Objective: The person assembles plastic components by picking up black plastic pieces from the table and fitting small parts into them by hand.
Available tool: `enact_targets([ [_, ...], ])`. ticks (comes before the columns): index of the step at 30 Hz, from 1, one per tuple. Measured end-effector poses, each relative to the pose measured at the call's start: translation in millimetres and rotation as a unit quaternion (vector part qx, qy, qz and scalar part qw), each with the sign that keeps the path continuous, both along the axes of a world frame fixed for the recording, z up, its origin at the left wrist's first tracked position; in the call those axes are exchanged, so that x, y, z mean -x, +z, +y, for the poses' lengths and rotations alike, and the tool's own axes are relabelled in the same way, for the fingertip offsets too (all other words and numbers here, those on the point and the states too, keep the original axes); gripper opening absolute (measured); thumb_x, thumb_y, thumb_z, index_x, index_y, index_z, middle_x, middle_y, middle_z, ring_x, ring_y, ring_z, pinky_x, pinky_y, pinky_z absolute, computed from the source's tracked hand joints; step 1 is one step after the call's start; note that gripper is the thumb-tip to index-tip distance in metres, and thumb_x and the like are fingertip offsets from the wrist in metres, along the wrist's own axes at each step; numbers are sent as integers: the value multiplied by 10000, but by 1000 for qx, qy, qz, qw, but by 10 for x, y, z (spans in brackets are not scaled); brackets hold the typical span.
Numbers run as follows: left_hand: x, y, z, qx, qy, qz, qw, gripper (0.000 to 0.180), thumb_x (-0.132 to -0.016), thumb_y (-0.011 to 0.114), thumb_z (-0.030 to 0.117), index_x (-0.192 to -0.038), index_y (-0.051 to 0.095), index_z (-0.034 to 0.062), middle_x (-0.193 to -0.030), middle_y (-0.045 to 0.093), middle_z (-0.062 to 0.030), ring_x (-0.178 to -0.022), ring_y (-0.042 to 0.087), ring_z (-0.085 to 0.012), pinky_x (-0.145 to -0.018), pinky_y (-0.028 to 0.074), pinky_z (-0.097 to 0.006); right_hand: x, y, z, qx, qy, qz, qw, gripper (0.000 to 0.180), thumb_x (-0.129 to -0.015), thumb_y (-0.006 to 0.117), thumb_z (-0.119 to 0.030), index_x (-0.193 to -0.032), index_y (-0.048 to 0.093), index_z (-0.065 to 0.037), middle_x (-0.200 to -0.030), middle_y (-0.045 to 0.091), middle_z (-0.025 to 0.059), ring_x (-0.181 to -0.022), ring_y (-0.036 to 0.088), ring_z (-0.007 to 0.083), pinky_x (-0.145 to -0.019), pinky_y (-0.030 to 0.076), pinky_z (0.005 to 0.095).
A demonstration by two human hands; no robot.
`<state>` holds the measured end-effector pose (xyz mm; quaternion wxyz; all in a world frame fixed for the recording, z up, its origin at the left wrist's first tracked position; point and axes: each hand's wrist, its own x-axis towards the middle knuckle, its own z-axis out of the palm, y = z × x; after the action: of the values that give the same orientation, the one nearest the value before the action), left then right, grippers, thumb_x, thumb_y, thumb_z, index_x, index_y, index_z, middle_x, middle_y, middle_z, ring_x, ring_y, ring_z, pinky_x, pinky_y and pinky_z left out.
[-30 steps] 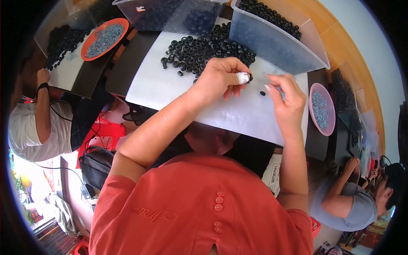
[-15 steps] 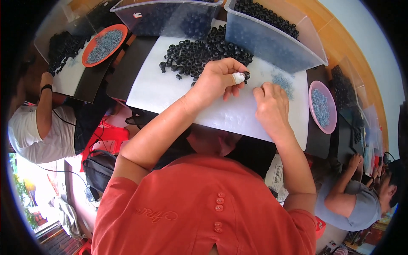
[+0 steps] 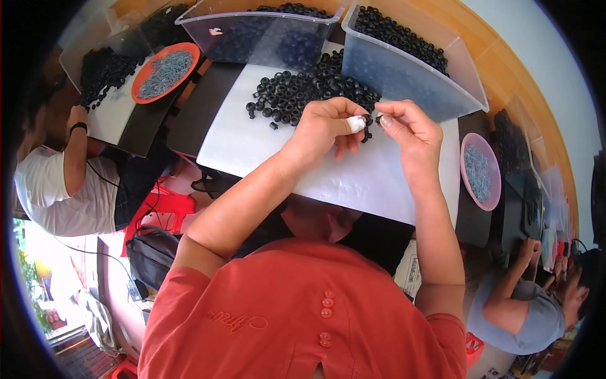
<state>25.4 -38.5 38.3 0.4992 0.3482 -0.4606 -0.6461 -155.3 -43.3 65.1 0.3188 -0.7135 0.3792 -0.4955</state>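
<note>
My left hand [image 3: 325,129], its thumb wrapped in white tape, pinches a small round black plastic part [image 3: 368,120] above the white sheet [image 3: 240,151]. Close to that part, on its right, my right hand [image 3: 418,136] has thumb and forefinger pinched together. A tiny dark bit shows at its fingertips, too small to name. Just beyond my left hand a heap of similar black ring-like parts [image 3: 284,95] is spread over the sheet.
Two clear plastic bins, one at back left [image 3: 252,41] and one at back right [image 3: 410,76], hold black parts. A pink bowl [image 3: 497,183] of small grey-blue pieces stands right, an orange bowl [image 3: 194,58] left. Co-workers sit at both sides, in white [image 3: 69,196] and grey [image 3: 511,316].
My right hand has risen from the sheet near the small grey pieces and moved up and left to the black part. My left hand keeps its pinch, nearly in place. The view has shifted slightly.
</note>
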Motion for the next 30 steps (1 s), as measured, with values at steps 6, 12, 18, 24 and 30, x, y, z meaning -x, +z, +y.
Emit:
enact_targets([
  [6, -31, 4, 4, -12, -4, 27, 1000, 153, -940, 604, 85, -1043, 612, -27, -763, 652, -92, -582, 615, -147, -433, 428, -242, -105, 13, -14, -28, 1, -31, 999, 125, -863, 626, 29, -974, 680, 7, -854, 616, -6, -754, 554, 73, -696, 457, 219],
  [12, -25, -20, -8, -5, -9, 16, 1000, 140, -921, 633, 77, -1015, 632, -27, -726, 655, -87, -555, 608, -140, -415, 424, -244, -110, -10, 7, -36, 11, -62, 997, 129, -874, 612, 33, -987, 671, 12, -842, 606, -7, -725, 528, 63, -665, 444, 216],
  [18, 5, -17, 12, 27, 6, -65, 998, 125, -903, 655, 86, -957, 655, -27, -716, 653, -80, -558, 611, -135, -426, 423, -242, -110, -54, 17, -64, 10, -79, 995, 131, -880, 618, 20, -1000, 667, 0, -884, 624, -4, -772, 551, 55, -688, 467, 216],
  [24, -5, 8, 11, -4, -1, -18, 1000, 88, -891, 651, 64, -924, 662, -17, -720, 654, -75, -550, 609, -123, -425, 422, -238, -118, -74, 30, -75, 5, -111, 991, 131, -887, 628, 6, -1008, 668, -21, -909, 633, -8, -804, 560, 57, -711, 478, 220],
  [30, -10, -7, 11, -13, -13, 28, 999, 90, -903, 637, 60, -940, 648, -22, -719, 656, -85, -547, 608, -136, -414, 412, -246, -131, -82, -8, -91, 47, -177, 979, 154, -897, 638, -20, -1046, 676, -18, -924, 632, -8, -832, 561, 59, -745, 473, 217],
])
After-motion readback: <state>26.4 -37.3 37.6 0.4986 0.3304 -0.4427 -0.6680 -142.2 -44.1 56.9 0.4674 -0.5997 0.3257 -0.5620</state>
